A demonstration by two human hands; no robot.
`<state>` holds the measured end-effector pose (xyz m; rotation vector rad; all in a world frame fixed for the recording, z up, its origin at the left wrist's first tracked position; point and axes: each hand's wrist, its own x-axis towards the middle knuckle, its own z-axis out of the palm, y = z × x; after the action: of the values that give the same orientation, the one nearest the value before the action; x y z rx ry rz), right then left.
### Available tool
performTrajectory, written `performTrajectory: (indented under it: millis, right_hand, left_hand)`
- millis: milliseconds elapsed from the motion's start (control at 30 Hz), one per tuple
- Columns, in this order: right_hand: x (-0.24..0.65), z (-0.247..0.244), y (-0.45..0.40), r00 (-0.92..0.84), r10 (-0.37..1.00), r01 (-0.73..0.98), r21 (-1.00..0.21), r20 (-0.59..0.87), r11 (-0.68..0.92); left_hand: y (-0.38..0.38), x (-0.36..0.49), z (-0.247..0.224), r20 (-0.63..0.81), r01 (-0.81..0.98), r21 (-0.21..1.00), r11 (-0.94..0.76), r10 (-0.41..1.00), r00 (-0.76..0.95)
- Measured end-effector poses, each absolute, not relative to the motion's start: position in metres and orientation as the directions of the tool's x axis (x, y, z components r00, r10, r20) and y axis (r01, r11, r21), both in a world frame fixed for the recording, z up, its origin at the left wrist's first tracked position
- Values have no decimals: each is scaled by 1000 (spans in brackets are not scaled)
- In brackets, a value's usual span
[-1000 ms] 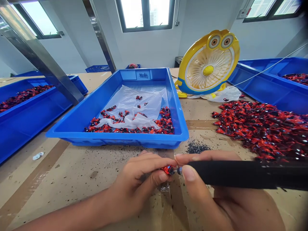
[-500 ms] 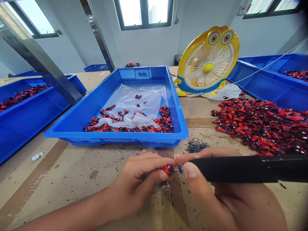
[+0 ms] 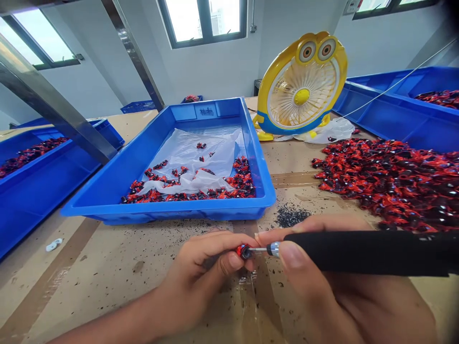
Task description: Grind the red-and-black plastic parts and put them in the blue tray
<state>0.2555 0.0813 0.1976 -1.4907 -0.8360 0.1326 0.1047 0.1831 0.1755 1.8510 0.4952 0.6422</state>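
At lower centre of the frame, the left hand point(image 3: 202, 263) pinched a red-and-black part point(image 3: 242, 251) between thumb and fingers; the right hand point(image 3: 340, 301) closed around a black-handled tool point(image 3: 358, 252). More shaft point(image 3: 258, 249) had become exposed, suggesting shallower engagement.

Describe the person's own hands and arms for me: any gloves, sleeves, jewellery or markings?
Both the left hand and right hand are ungloved, with no rings showing. The left forearm is bare as far as it shows, with no sleeve, watch or bracelet. The right forearm isn't visible. No markings stand out.
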Motion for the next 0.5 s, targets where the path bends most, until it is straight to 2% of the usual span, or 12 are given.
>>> performTrajectory:
  millis: [167, 500]
  right_hand:
    - [250, 198, 82, 763, 536, 320, -932, 361, 172]
    - [246, 202, 80, 790, 540, 230, -956, 292, 180]
  left_hand:
    - [182, 102, 176, 151, 35, 959, -283, 608, 780]
    - [180, 102, 175, 143, 35, 957, -289, 573, 807]
